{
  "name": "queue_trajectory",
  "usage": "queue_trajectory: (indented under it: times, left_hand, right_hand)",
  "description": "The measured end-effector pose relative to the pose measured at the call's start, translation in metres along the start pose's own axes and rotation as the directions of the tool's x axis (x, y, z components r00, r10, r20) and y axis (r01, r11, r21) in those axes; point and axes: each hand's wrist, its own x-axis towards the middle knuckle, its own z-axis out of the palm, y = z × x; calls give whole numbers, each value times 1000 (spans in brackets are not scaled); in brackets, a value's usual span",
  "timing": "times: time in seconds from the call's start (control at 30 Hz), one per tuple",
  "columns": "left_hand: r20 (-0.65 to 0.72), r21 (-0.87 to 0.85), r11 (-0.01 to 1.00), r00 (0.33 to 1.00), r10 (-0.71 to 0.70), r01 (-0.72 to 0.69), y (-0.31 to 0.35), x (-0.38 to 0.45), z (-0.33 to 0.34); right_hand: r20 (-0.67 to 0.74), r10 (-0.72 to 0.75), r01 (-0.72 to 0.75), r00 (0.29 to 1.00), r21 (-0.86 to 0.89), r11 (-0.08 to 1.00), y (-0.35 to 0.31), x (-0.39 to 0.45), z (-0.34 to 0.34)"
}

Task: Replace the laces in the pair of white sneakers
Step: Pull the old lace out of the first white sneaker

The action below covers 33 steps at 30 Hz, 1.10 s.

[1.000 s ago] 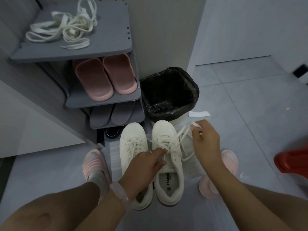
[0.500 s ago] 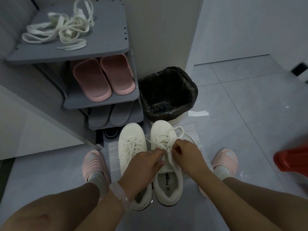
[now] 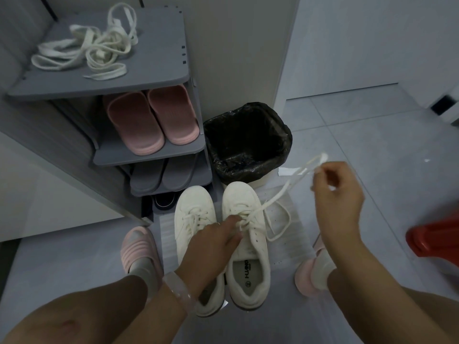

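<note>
Two white sneakers stand side by side on the floor, the left sneaker [image 3: 192,214] and the right sneaker [image 3: 244,247]. My left hand [image 3: 211,242] presses its fingertips on the lacing of the right sneaker. My right hand [image 3: 335,192] is raised to the right of the shoe and pinches the white lace [image 3: 285,189], which runs taut from the eyelets up to my fingers. A slack loop of the same lace lies on the floor beside the shoe. A tangle of flat white spare laces [image 3: 89,49] lies on top of the grey shoe rack [image 3: 154,73].
Pink slippers [image 3: 151,122] and grey slippers [image 3: 169,173] fill the rack's lower shelves. A bin with a black liner [image 3: 248,142] stands behind the sneakers. A red stool [image 3: 434,239] is at the right edge. My feet in pink slippers flank the sneakers; a paper scrap [image 3: 286,171] lies near the bin.
My right hand left the lacing of the right sneaker and rose up to the right, drawing the lace out taut. My left hand stayed on the shoe.
</note>
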Motion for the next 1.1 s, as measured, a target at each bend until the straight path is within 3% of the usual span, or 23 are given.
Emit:
queue_trajectory:
  times: [0.03, 0.07, 0.13, 0.2, 0.23, 0.33, 0.43, 0.53, 0.63, 0.8, 0.9, 1.1]
  left_hand:
    - [-23, -31, 999, 999, -41, 40, 0, 3, 0]
    - [-44, -45, 996, 996, -76, 74, 1, 6, 1]
    - [-67, -12, 993, 991, -117, 116, 1, 12, 5]
    - [-91, 7, 989, 985, -145, 146, 3, 17, 10]
    - [-100, 19, 988, 984, -150, 153, 5, 20, 11]
    - [-85, 226, 964, 989, -123, 139, 13, 24, 17]
    - [-75, 398, 908, 992, -107, 128, 22, 23, 22]
    - [-118, 268, 948, 982, -145, 172, 18, 28, 20]
    - [-174, 63, 979, 968, -179, 192, 11, 30, 14]
    - [-168, -94, 970, 957, -236, 223, 6, 30, 9]
    - [-107, -178, 965, 972, -211, 190, 1, 28, 6]
    - [-112, -55, 988, 983, -148, 142, -1, 23, 12]
  right_hand:
    - [163, 9, 13, 987, -134, 991, 6, -5, 2]
    - [364, 60, 48, 929, -279, 959, 13, -12, 5]
    - [651, 217, 154, 728, -463, 873, 23, -30, 11]
    - [770, 293, 226, 567, -488, 843, 27, -51, 14]
    - [793, 300, 229, 530, -474, 850, 26, -58, 16]
    - [791, 265, 201, 551, -434, 878, 26, -67, 19]
    - [801, 183, 278, 570, -397, 875, 24, -66, 20]
    - [832, 8, 438, 555, -300, 847, 16, -73, 19]
    - [864, -69, 524, 498, -237, 818, 15, -79, 16]
    - [887, 9, 541, 462, -290, 789, 22, -80, 13]
    - [877, 33, 518, 480, -314, 796, 24, -78, 15]
    - [858, 39, 495, 512, -332, 803, 24, -74, 19]
